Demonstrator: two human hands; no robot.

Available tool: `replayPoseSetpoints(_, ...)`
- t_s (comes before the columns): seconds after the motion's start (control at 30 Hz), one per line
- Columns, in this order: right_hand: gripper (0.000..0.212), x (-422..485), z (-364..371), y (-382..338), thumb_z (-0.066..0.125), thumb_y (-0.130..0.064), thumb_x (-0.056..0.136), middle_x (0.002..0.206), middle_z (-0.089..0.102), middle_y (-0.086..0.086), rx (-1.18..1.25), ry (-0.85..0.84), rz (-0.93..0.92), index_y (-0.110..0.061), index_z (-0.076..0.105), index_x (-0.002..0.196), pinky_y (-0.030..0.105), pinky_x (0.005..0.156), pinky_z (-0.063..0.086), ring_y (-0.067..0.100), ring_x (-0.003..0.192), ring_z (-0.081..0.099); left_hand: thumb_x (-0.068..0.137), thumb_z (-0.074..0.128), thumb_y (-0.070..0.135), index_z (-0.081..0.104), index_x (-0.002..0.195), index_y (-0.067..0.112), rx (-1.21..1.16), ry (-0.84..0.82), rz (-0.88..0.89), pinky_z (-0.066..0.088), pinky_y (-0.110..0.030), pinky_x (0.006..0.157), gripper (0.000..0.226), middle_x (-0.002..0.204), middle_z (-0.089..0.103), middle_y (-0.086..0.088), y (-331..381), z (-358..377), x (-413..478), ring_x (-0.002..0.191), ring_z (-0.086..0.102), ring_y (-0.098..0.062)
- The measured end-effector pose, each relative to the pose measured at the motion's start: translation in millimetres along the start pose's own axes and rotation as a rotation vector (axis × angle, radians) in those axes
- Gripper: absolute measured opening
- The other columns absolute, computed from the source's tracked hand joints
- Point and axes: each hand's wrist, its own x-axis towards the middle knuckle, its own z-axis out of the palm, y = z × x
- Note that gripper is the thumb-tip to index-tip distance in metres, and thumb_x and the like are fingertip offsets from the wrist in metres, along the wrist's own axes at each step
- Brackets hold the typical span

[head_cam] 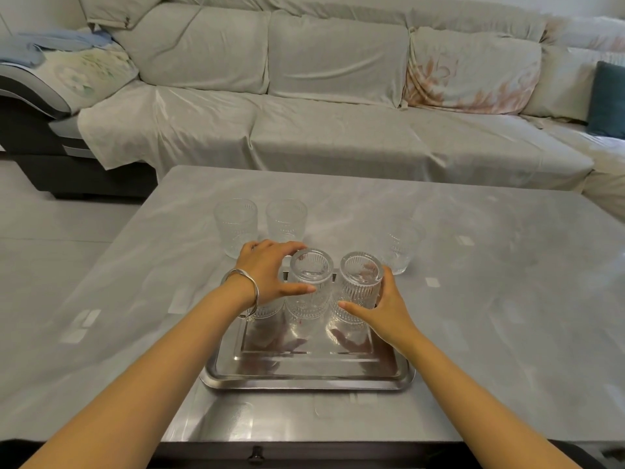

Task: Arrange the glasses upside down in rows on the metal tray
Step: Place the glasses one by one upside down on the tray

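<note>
A shiny metal tray (304,374) lies on the table in front of me. My left hand (267,275) grips an upside-down ribbed glass (309,286) standing at the tray's far middle. My right hand (382,306) holds a second upside-down glass (358,282) just to its right. A third glass (267,308) sits on the tray's far left, mostly hidden under my left wrist. Three clear glasses stand upright on the table beyond the tray: two at the far left (235,226) (286,221) and one at the right (400,245).
The grey glossy table (490,299) stretches wide on both sides of the tray. A long sofa (304,96) with pale covers runs behind it. A dark drawer knob (256,455) shows at the table's near edge.
</note>
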Motion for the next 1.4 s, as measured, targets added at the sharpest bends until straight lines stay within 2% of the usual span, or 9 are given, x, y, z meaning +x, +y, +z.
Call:
replayPoseSetpoints(0.1,0.085,-2,-1,-5,0.086,-0.04,0.061,0.128,0.049,-0.014,0.019,-0.011,0.004,-0.038,0.034,0.129,0.025,0.101,0.04,0.006,0.12,0.05,0.063,0.059,0.069,0.036,0.132,0.037,-0.008,0.002,0.007,0.022,-0.038,0.109,0.079,0.133,0.053,0.008,1,-1,0,0.125,0.043,-0.017)
replayPoseSetpoints(0.27,0.086,3,-23,-38,0.076,-0.059,0.055,0.132,0.05,-0.009,0.104,-0.011,-0.052,-0.035,0.04,0.13,0.029,0.106,0.04,0.002,0.123,0.049,0.064,0.056,0.071,0.034,0.135,0.034,-0.041,-0.024,0.029,0.026,-0.039,0.108,0.083,0.134,0.051,0.008,3,-6,5,0.125,0.044,-0.018)
replayPoseSetpoints(0.37,0.075,19,-56,-58,0.076,-0.051,0.061,0.128,0.055,-0.006,0.132,0.129,-0.13,-0.031,0.046,0.127,0.025,0.103,0.04,0.005,0.121,0.053,0.067,0.048,0.072,0.036,0.134,0.03,-0.218,-0.008,0.032,0.037,-0.037,0.104,0.08,0.135,0.051,0.007,15,-14,17,0.124,0.046,-0.017)
replayPoseSetpoints(0.47,0.067,42,-84,-62,0.078,-0.034,0.071,0.132,0.052,-0.003,0.015,0.219,-0.142,-0.026,0.046,0.129,0.028,0.103,0.038,0.012,0.124,0.049,0.074,0.049,0.064,0.035,0.134,0.027,-0.349,-0.012,0.046,0.04,-0.032,0.097,0.072,0.137,0.048,0.005,32,-18,36,0.123,0.046,-0.016)
replayPoseSetpoints(0.7,0.086,91,-96,-42,0.082,-0.032,0.069,0.148,0.034,0.01,-0.28,0.088,0.071,-0.02,0.036,0.141,0.037,0.107,0.034,0.026,0.133,0.038,0.083,0.045,0.054,0.035,0.135,0.022,-0.394,-0.039,0.012,0.038,-0.028,0.089,0.062,0.142,0.042,-0.001,51,-7,69,0.123,0.047,-0.02)
replayPoseSetpoints(0.97,0.077,101,-89,-30,0.085,-0.03,0.065,0.134,0.051,0.007,-0.343,0.141,0.035,-0.019,0.046,0.13,0.03,0.091,0.041,0.021,0.116,0.051,0.083,0.043,0.056,0.034,0.136,0.021,-0.42,-0.046,-0.013,0.038,-0.027,0.089,0.063,0.143,0.04,-0.002,43,1,75,0.122,0.048,-0.021)
replayPoseSetpoints(1.2,0.063,78,-89,-81,0.085,-0.033,0.064,0.121,0.056,-0.001,0.025,0.329,-0.086,-0.027,0.054,0.119,0.024,0.082,0.047,0.017,0.105,0.058,0.08,0.032,0.063,0.036,0.135,0.02,-0.496,-0.046,-0.033,0.038,-0.03,0.095,0.07,0.142,0.042,-0.002,47,-1,66,0.123,0.047,-0.021)
replayPoseSetpoints(1.3,0.063,61,-80,-119,0.082,-0.04,0.061,0.119,0.06,-0.004,0.324,0.3,-0.098,-0.032,0.054,0.116,0.024,0.078,0.05,0.011,0.104,0.062,0.068,0.022,0.073,0.039,0.132,0.018,-0.767,-0.037,-0.069,0.04,-0.03,0.093,0.087,0.137,0.049,-0.007,59,-14,59,0.113,0.053,-0.019)
replayPoseSetpoints(1.4,0.066,44,-62,-145,0.079,-0.045,0.053,0.127,0.06,0.006,0.544,0.2,-0.062,-0.032,0.056,0.113,0.044,0.093,0.051,0.019,0.113,0.062,0.06,0.033,0.078,0.036,0.132,0.023,-1.179,-0.078,-0.1,0.055,-0.027,0.079,0.091,0.123,0.062,-0.011,66,-31,46,0.099,0.066,-0.019)
